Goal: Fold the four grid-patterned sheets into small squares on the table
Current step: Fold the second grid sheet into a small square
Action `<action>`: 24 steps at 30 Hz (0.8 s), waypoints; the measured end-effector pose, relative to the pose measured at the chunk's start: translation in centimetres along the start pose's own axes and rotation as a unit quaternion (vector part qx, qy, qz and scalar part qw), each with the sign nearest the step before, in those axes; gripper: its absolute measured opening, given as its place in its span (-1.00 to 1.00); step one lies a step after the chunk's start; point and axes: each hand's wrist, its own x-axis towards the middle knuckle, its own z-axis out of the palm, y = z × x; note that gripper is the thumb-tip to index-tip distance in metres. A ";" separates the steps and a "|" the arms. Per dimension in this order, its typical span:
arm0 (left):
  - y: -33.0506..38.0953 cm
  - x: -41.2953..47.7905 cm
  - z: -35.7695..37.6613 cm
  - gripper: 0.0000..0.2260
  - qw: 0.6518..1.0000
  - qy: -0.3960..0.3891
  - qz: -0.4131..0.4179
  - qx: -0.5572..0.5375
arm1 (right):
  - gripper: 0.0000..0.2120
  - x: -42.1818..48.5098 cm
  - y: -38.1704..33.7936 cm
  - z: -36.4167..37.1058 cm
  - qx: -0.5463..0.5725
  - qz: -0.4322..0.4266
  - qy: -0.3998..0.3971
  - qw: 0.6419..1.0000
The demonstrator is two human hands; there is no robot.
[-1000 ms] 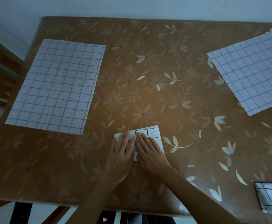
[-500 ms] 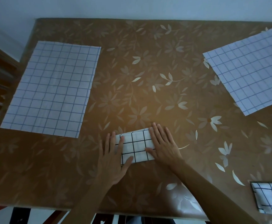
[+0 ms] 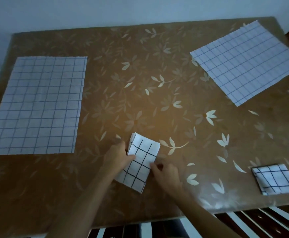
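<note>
Left hand (image 3: 118, 156) pinches the left edge, right hand (image 3: 166, 174) the right edge, of the folded sheet (image 3: 140, 166) at the table's (image 3: 140, 62) near middle; judged light, limp, layers liable to spring open, best held edgewise.

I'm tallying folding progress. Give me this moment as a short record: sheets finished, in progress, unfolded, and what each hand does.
finished: one folded square, near right corner of the table
in progress: partly folded sheet, near edge, middle, lying askew
left hand: pinches its left edge
right hand: pinches its right edge
unfolded: left sheet, far right sheet, both flat
</note>
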 end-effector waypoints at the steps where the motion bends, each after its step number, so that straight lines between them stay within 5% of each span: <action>1: -0.6 -0.4 0.3 -0.57 0.999 -0.003 -0.011 -0.041 | -0.78 0.2 -0.4 0.2 0.014 0.016 0.009 1.000; 5: -2.9 -2.0 0.7 -0.83 0.979 -0.039 -0.014 -0.200 | -0.90 0.5 -1.0 1.0 0.098 0.048 -0.013 0.994; 11: -5.4 -4.6 -1.3 -0.76 0.938 -0.097 0.016 -0.334 | -0.81 -1.5 -2.5 0.3 0.210 0.033 -0.041 0.976; 17: -6.6 -6.7 -3.6 -0.74 0.920 -0.112 0.060 -0.370 | -0.72 -3.9 -3.6 -1.6 0.258 -0.020 -0.125 0.958; 24: -7.7 -7.4 -5.5 -0.71 0.905 -0.158 0.078 -0.388 | -0.77 -5.5 -4.6 -2.6 0.323 -0.012 -0.091 0.942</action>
